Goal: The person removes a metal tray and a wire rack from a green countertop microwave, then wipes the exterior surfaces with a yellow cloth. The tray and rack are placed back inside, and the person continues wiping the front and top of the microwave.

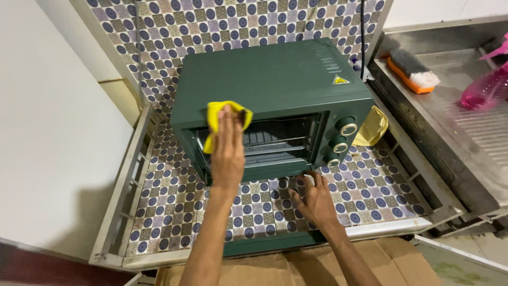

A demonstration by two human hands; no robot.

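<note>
Toaster oven (275,90), dark green and box-shaped, sits on a counter (174,206) covered in a patterned tile-print sheet, with raised rails along both sides. Through its glass door (275,143) a wire rack shows inside; whether anything lies on the rack cannot be told. Its long axis runs left to right across the counter, and the door and three round knobs (338,143) at its right end face the person.

The left hand (228,145) lies flat, fingers pressed together, holding a yellow cloth (218,119) against the oven's upper front edge at the left end. The right hand (315,198) is spread open, palm down on the counter just below the oven's lower right corner.

To the right, a steel sink drainboard (465,132) carries a scrub brush (413,71) and a pink spray bottle (484,90).
</note>
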